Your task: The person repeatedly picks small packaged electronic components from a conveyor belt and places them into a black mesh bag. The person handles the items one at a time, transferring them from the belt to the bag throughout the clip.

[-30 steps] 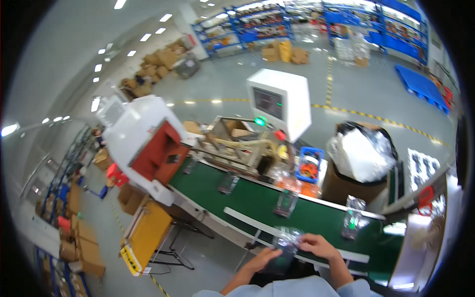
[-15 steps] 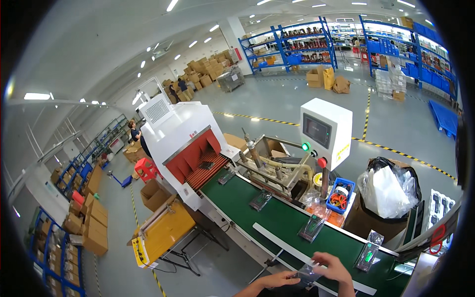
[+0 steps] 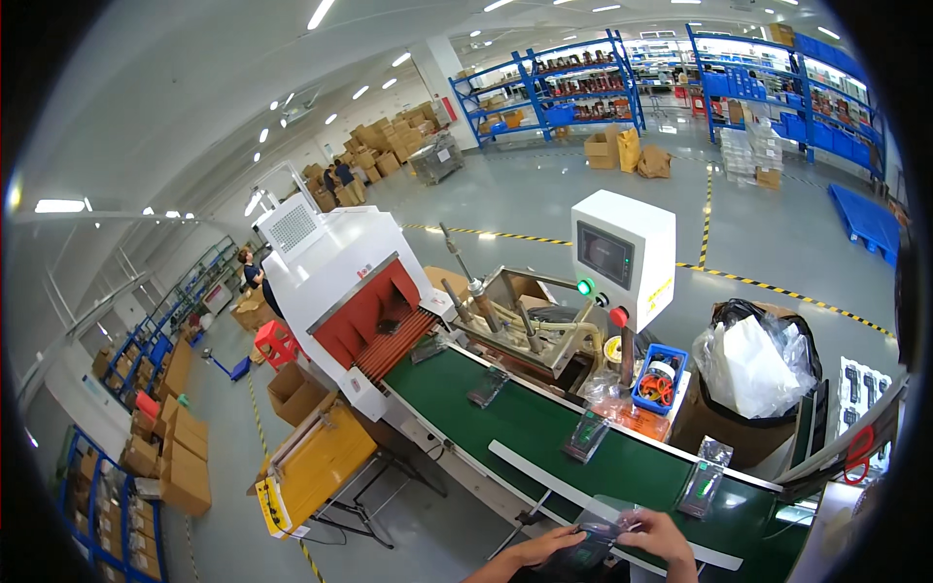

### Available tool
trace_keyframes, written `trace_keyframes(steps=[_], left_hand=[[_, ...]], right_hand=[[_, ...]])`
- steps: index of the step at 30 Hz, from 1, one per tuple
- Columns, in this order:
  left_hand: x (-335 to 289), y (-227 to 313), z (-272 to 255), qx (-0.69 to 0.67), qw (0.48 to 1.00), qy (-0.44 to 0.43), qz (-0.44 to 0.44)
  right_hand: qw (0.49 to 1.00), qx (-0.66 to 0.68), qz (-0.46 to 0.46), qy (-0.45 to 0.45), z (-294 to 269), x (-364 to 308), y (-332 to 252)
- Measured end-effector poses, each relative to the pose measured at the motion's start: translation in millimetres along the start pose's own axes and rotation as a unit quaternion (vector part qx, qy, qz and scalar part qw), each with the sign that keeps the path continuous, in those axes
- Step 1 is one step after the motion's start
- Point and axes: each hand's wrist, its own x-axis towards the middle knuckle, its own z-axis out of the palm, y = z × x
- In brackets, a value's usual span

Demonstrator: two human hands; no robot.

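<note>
At the lower edge, my left hand (image 3: 546,546) and my right hand (image 3: 663,537) are closed on a clear plastic bag (image 3: 616,509). A dark flat item shows through the plastic below my fingers, its kind too blurred to tell. Beyond my hands runs a green conveyor belt (image 3: 525,428), with a pale metal guide rail (image 3: 544,474) along its near side. Several dark items in clear film lie spaced along the belt, the nearest wrapped package (image 3: 702,488) to the right of my hands and another package (image 3: 587,436) farther off.
The belt leads into a white tunnel machine (image 3: 340,262) with red curtain flaps (image 3: 374,311). Behind the belt stand a control box (image 3: 624,257) and a blue bin (image 3: 663,377). A lined carton of plastic waste (image 3: 758,369) stands right; a yellow table (image 3: 326,466) stands left.
The packages have moved along the belt toward the tunnel machine. My hands have come closer together on the plastic bag, and the dark item shows more. The whole view has shifted slightly.
</note>
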Motion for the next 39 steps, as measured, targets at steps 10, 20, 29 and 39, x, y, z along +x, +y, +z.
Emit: trace_keyframes(steps=[10,20,29,39], left_hand=[[29,-12,2,-0.07,0.997,-0.026,0.023],[61,-19,43,-0.032,0.993,0.061,0.1],[58,-27,14,-0.009,0.987,0.15,0.06],[52,-37,14,-0.081,0.976,0.2,0.029]], right_hand=[[0.996,0.04,-0.018,0.078,7,-20,7],[0.937,0.078,-0.05,0.336,-60,-41,47],[0.799,-0.177,0.069,0.57,-251,-81,158],[0.691,-0.298,0.137,0.644,-202,23,184]])
